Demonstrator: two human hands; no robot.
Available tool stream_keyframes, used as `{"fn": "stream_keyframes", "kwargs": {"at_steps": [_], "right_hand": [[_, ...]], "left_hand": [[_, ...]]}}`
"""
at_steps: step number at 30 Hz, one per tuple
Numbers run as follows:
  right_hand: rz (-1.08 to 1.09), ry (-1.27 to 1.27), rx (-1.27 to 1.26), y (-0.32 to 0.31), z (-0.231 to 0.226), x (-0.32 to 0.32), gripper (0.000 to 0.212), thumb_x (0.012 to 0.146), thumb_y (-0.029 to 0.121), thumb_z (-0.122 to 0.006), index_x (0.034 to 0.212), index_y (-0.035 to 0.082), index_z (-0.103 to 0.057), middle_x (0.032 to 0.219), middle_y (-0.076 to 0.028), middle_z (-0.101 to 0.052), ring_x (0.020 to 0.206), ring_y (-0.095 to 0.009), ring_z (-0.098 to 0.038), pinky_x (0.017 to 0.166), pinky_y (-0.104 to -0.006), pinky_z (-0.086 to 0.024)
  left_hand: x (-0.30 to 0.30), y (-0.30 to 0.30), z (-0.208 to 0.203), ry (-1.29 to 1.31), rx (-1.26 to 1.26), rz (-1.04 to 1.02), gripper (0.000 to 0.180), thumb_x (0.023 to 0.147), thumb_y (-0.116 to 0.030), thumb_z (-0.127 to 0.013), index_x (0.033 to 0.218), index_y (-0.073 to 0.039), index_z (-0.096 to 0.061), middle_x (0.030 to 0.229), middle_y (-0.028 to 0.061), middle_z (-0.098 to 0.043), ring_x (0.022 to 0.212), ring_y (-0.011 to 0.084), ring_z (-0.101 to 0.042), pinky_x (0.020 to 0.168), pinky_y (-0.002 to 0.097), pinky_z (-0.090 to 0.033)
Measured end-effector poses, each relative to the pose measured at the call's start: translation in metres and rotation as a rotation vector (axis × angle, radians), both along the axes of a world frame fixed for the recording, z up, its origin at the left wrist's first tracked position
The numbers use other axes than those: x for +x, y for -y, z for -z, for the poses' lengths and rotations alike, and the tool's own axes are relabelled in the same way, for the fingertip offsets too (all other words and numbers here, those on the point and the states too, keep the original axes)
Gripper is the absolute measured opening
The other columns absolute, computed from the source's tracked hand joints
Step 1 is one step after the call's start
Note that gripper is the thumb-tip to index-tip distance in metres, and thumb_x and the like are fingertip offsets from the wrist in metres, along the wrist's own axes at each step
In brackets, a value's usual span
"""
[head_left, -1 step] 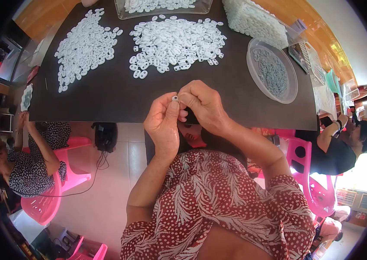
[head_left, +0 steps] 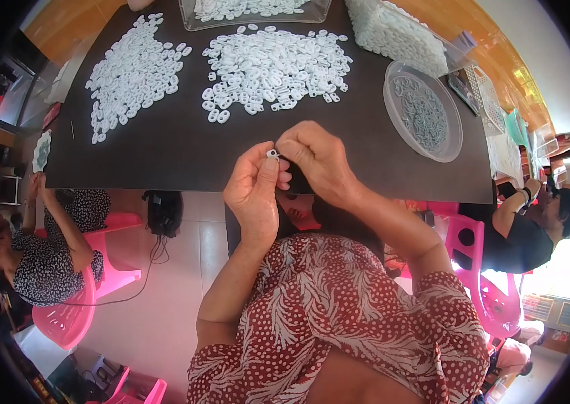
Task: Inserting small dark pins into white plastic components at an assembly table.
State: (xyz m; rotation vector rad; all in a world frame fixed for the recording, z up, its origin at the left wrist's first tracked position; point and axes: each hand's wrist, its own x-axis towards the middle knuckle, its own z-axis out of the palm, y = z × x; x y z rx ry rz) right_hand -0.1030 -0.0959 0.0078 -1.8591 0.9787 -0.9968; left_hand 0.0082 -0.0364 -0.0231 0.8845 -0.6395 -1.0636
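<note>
Above the near edge of the table, my left hand (head_left: pixel 255 180) pinches a small white plastic piece with holes (head_left: pixel 272 154) between thumb and forefinger. Close against it on the right, my right hand (head_left: pixel 317 161) is closed, thumb and forefinger pressed together at the piece's side. Something thin shows between the piece and the right fingertips, too small to name. Beyond my hands lies a heap of similar white plastic pieces (head_left: pixel 275 67), several with two holes. A second pile of white oval pieces (head_left: pixel 135 74) spreads to the left.
A round clear tub (head_left: pixel 458 138) of small grey metal parts stands at the right. Behind are a clear tray (head_left: pixel 194 25) and a clear bin of white pieces (head_left: pixel 399 37). A phone (head_left: pixel 463 93) lies beyond the tub. People sit on pink chairs (head_left: pixel 69 323) at both sides.
My right hand has shifted slightly, its fingertips opening a narrow gap from the white piece. The left hand keeps its pinch almost in place.
</note>
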Motion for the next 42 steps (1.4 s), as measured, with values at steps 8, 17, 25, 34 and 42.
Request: {"fn": "stream_keyframes", "kwargs": {"at_steps": [8,17,25,34,42], "right_hand": [[0.068,-0.329,-0.617,0.060,0.013,0.023,0.021,0.074,0.000,-0.060,0.093,0.008,-0.066,0.078,-0.009,-0.056,0.073,-0.026,-0.053,0.063,-0.0353,-0.043],[0.061,-0.488,-0.755,0.066,0.025,0.024,0.021,0.069,-0.001,-0.062,0.086,0.010,-0.067,0.072,-0.006,-0.053,0.071,-0.025,-0.052,0.058,-0.0361,-0.043],[-0.069,-0.415,-0.747,0.066,0.023,0.053,0.014,0.069,0.010,-0.071,0.081,0.009,-0.065,0.071,-0.006,-0.052,0.070,-0.025,-0.051,0.058,-0.0364,-0.042],[-0.125,-0.415,-0.769,0.061,0.020,0.052,0.009,0.071,0.011,-0.069,0.078,0.007,-0.064,0.072,-0.008,-0.053,0.070,-0.026,-0.051,0.058,-0.0377,-0.043],[-0.132,0.015,0.234,0.042,-0.004,0.013,0.018,0.080,0.015,-0.067,0.088,-0.001,-0.069,0.075,-0.002,-0.065,0.063,-0.008,-0.054,0.058,-0.0239,-0.044]], "left_hand": [[0.006,-0.003,0.000,0.062,-0.015,-0.046,0.023,0.091,-0.008,-0.055,0.110,0.005,-0.055,0.082,0.0096,-0.063,0.064,0.0104,-0.056,0.058,0.0223,-0.048],[0.011,-0.006,-0.001,0.028,-0.022,0.004,0.023,0.092,-0.009,-0.054,0.110,0.004,-0.055,0.083,0.0088,-0.062,0.066,0.0098,-0.056,0.060,0.0213,-0.047],[0.015,-0.014,-0.005,0.030,-0.022,-0.033,0.022,0.092,-0.009,-0.054,0.109,0.004,-0.055,0.083,0.0100,-0.063,0.067,0.0107,-0.057,0.060,0.0221,-0.048],[0.023,-0.013,-0.006,0.023,-0.019,-0.101,0.018,0.090,-0.007,-0.056,0.104,0.004,-0.058,0.079,0.0109,-0.064,0.061,0.0117,-0.058,0.054,0.0234,-0.048],[0.026,-0.005,-0.016,0.023,0.005,-0.084,0.020,0.091,-0.007,-0.055,0.108,0.004,-0.056,0.083,0.0096,-0.063,0.065,0.0106,-0.057,0.058,0.0213,-0.046]]}}
